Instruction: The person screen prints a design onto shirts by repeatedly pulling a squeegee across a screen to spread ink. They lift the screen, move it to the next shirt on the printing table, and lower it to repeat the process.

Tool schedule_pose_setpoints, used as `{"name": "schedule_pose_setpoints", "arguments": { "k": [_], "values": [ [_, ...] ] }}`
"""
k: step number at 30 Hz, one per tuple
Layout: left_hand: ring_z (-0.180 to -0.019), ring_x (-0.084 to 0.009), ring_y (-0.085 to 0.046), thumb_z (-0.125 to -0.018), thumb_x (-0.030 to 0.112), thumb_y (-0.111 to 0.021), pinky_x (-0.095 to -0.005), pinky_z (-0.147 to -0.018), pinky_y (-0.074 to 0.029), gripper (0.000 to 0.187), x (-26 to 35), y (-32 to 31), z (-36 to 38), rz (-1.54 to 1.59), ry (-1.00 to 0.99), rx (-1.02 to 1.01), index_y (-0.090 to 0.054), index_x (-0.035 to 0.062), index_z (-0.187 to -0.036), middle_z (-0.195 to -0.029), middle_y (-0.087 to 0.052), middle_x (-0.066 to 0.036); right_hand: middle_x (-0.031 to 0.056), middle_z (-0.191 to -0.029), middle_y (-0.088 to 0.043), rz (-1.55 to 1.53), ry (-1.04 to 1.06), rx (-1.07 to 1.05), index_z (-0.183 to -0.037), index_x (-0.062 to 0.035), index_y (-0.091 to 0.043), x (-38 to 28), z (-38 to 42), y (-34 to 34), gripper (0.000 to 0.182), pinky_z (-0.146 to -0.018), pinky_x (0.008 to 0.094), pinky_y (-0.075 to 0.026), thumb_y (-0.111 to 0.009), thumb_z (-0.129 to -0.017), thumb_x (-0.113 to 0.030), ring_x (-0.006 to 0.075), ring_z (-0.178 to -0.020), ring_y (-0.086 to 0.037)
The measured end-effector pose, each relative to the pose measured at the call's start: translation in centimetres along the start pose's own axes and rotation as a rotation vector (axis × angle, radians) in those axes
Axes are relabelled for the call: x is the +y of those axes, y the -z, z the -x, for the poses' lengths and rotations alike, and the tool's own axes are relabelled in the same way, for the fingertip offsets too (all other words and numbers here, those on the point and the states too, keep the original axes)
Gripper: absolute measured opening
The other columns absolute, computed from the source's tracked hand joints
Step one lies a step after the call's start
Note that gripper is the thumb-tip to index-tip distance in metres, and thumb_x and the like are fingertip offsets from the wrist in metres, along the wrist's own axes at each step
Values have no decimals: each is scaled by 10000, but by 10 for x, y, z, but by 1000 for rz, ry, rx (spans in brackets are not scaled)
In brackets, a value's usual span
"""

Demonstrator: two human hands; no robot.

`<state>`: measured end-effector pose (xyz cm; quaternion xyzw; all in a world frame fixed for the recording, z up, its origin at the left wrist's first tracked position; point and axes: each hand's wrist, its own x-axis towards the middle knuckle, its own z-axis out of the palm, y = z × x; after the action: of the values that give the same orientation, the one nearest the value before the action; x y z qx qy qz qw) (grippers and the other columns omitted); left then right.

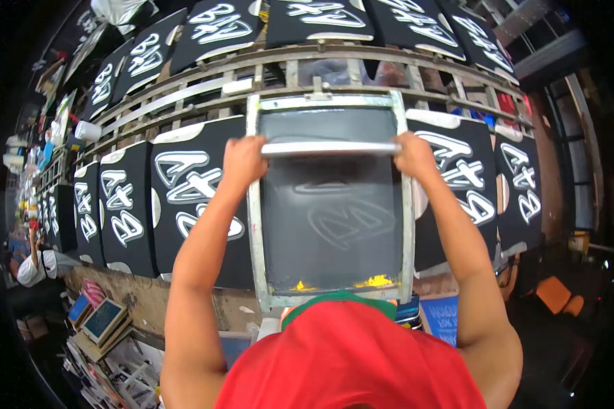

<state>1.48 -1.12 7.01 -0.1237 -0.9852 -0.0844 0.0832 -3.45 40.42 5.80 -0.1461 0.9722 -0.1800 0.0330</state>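
A screen printing frame (408, 238) lies over the near row of dark printed fabric panels, its grey mesh (327, 252) showing a faint letter design. Across the upper part of the mesh runs a long pale squeegee (331, 148). My left hand (245, 160) is closed around its left end, and my right hand (415, 157) grips the right end. Both hands are close to the frame's side rails. Yellow patches (378, 281) mark the mesh near the bottom rail. What lies directly under the frame is hidden.
Black panels with white lettering (184, 184) line both sides of the frame, with another row (314, 20) beyond a slatted rail (184, 95). A white cup-like container (87, 131) stands on the left. Another person (37, 266) is at far left. Smaller frames (106, 320) lean lower left.
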Motion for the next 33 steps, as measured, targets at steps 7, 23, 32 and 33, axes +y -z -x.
{"name": "schedule_pose_setpoints", "arguments": {
  "k": [7, 23, 32, 33],
  "values": [
    [-1132, -311, -674, -774, 231, -751, -474, -947, -503, 448, -44, -53, -123, -10, 219, -372, -705, 175, -1216, -1185, -720, -125, 230, -1125, -716, 106, -132, -139, -1134, -94, -755, 37, -130, -26, 453, -959, 438, -541, -825, -710, -240, 396, -1083, -674],
    [-1110, -363, -679, -798, 199, -696, -496, -971, -515, 445, -54, -48, -137, 64, 113, -442, -709, 191, -1243, -1143, -733, -171, 232, -1105, -721, 76, -7, -275, -1131, -45, -747, 28, -144, -5, 496, -936, 441, -547, -857, -677, -212, 393, -1052, -689],
    [-1052, -374, -700, -807, 213, -677, -481, -925, -551, 410, -59, -58, -137, -43, 35, -432, -719, 139, -1208, -1081, -740, -200, 252, -1043, -718, 229, 10, -326, -1067, -35, -746, 35, -156, -15, 396, -914, 459, -545, -733, -701, -186, 413, -1022, -683],
    [-1032, -369, -707, -811, 221, -683, -478, -908, -556, 394, -57, -58, -134, -57, 40, -393, -724, 144, -1195, -1064, -744, -190, 252, -1043, -718, 228, 17, -322, -1067, -35, -746, 33, -155, -14, 396, -914, 459, -545, -733, -701, -186, 413, -1022, -683]
  ]
}}
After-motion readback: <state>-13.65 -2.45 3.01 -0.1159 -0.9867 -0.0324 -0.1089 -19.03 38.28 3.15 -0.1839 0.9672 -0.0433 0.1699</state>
